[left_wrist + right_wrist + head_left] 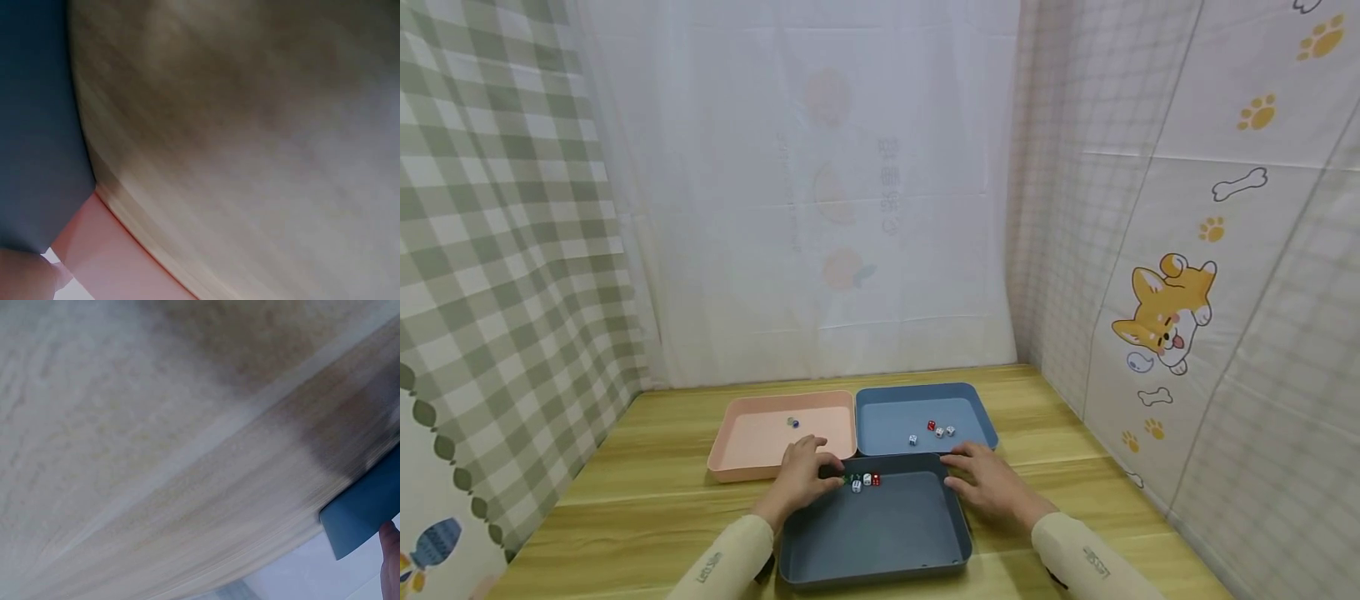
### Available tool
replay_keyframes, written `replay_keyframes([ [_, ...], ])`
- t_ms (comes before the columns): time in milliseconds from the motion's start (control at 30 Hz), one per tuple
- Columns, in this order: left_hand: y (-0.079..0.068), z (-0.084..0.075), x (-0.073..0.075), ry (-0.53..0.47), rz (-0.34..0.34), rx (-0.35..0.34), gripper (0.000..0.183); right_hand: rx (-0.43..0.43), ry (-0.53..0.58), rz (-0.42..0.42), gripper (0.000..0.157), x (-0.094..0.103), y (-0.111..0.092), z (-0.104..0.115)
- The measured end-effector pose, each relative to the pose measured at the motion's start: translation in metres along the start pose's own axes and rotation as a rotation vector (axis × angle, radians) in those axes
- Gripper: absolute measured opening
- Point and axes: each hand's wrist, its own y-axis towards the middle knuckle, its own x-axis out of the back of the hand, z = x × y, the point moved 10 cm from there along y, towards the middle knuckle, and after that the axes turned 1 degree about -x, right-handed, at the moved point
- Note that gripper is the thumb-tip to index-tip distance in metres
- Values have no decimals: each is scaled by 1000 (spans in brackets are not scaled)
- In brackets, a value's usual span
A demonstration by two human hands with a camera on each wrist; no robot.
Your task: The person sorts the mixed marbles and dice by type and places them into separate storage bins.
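Observation:
A dark grey-blue tray (880, 533) lies nearest the person. At its far left sit several small dice: a red die (876, 480), white dice (857, 487) and green dice beside the left fingertips. My left hand (802, 473) reaches over that tray's left rim, fingers spread and lightly bent, thumb close to the green dice; no die shows between them. At the far right corner my right hand (990, 482) rests with loosely extended fingers on or beside the rim. Each wrist view catches only a finger, such as the right finger (390, 540).
Behind stand a pink tray (752, 454) holding a couple of small blue and pale pieces (793, 422), and a blue tray (895, 408) with a red die (931, 426) and white dice (913, 440). All lie on a wood-patterned table (617, 500) enclosed by curtains (820, 208).

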Motion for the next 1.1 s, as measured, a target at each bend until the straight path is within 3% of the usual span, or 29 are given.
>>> replay_keyframes([
  [467,3,-3,-8,130,61,-23,9,13,0,-11,42,1,-1,2],
  [1100,3,-1,-11,109,61,-52,9,12,6,5,42,-1,2,0],
])
